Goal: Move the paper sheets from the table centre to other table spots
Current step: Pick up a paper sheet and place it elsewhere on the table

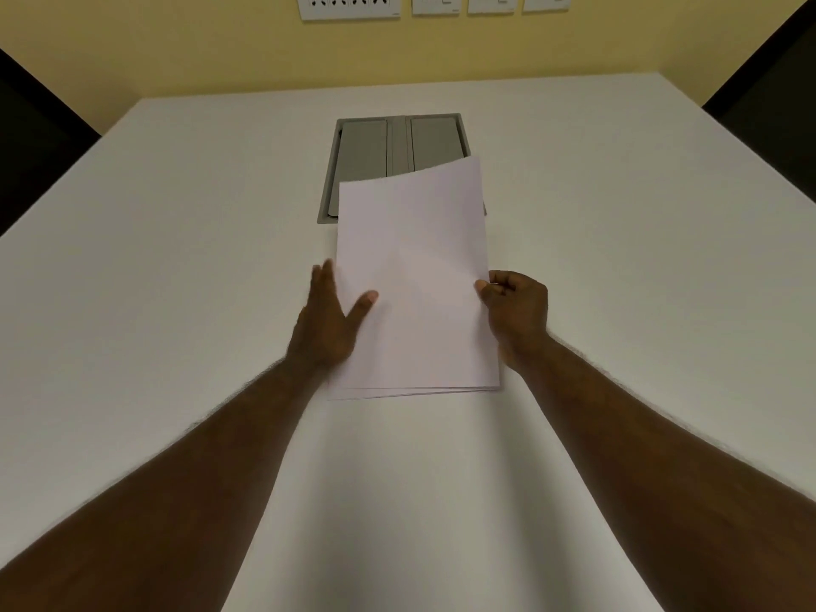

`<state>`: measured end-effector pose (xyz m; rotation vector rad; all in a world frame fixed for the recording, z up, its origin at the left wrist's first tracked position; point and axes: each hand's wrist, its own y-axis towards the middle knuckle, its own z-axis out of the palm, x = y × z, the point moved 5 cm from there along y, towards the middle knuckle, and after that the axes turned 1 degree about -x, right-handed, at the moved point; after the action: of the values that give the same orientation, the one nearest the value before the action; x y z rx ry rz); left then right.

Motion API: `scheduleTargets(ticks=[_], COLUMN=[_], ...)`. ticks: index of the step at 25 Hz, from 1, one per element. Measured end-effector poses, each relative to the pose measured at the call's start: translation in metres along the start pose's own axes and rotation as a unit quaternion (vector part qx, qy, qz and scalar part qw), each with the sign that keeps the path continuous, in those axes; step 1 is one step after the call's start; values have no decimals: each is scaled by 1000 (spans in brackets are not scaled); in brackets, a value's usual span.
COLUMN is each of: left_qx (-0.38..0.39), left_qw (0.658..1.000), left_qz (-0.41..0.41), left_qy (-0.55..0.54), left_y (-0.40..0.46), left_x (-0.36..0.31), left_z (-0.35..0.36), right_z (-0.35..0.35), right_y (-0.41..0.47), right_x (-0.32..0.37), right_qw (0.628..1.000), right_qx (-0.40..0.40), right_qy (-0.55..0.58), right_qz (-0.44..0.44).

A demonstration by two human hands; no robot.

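Note:
A small stack of white paper sheets [415, 276] lies at the centre of the white table [176, 267]. The top sheet's far right corner lifts above the sheets below. My right hand [516, 315] pinches the right edge of the top sheet between thumb and fingers. My left hand [329, 320] rests flat on the stack's left edge, thumb on top of the paper and fingers stretched along the side. The stack's near edge shows several sheet edges slightly fanned.
A grey recessed cable box with two flaps [397, 148] sits in the table just beyond the stack, partly covered by paper. Dark chair backs [35, 139] [768, 95] stand at both far sides. Wall sockets [349, 4] line the yellow wall.

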<state>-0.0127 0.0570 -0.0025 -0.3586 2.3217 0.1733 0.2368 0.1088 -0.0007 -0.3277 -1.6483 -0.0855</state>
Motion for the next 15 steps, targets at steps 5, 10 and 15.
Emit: scheduleTargets(ticks=[5, 10, 15], left_qx=[-81, -91, -80], left_qw=[977, 965, 949], left_qz=[-80, -5, 30], left_qy=[-181, -246, -305], left_y=[-9, -47, -101], left_x=[-27, -93, -162], left_z=[-52, -112, -167], right_z=[-20, -57, -108], right_y=[-21, -66, -125], right_x=[37, 110, 192], right_qw=[994, 992, 990], right_qx=[24, 43, 32], right_qy=[101, 122, 136], right_qz=[16, -3, -35])
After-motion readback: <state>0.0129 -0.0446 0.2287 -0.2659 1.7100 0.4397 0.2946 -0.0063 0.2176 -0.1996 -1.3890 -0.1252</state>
